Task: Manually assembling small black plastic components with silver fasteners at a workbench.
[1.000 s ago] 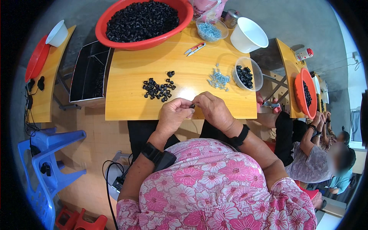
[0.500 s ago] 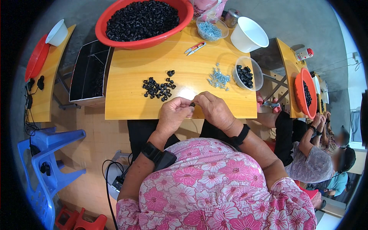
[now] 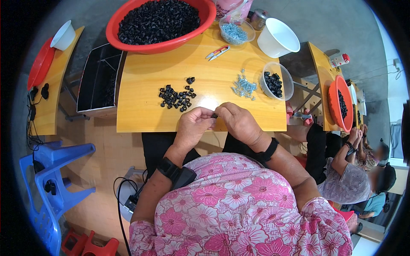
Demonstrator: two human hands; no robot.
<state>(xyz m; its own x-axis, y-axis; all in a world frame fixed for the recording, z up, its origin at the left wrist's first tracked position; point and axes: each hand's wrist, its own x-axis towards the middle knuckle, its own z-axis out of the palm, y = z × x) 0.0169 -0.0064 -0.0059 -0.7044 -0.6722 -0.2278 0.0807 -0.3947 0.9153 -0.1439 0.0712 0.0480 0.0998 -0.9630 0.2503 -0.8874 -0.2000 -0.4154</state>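
Note:
My left hand (image 3: 194,124) pinches a small black plastic part (image 3: 214,115) between thumb and fingertips, just above the table's near edge. Against that part, the closed fingertips of my right hand (image 3: 240,122) come together; what they grip, if anything, is hidden. Beyond my left hand lies a loose pile of similar black parts (image 3: 175,98). A scatter of small silvery screws (image 3: 244,88) lies past my right hand. To the right of the screws, a clear plastic bowl (image 3: 288,81) holds more black parts.
A big red basin (image 3: 160,48) full of black parts stands at the far left of the table. Red-handled snips (image 3: 218,53), a clear tub of screws (image 3: 235,34) and a white bucket (image 3: 278,39) are at the back. Other people sit at right; a blue chair (image 3: 55,187) stands left.
Both hands stay at almost the same place, fingertips still together at the black part. Nothing else has visibly moved on the table.

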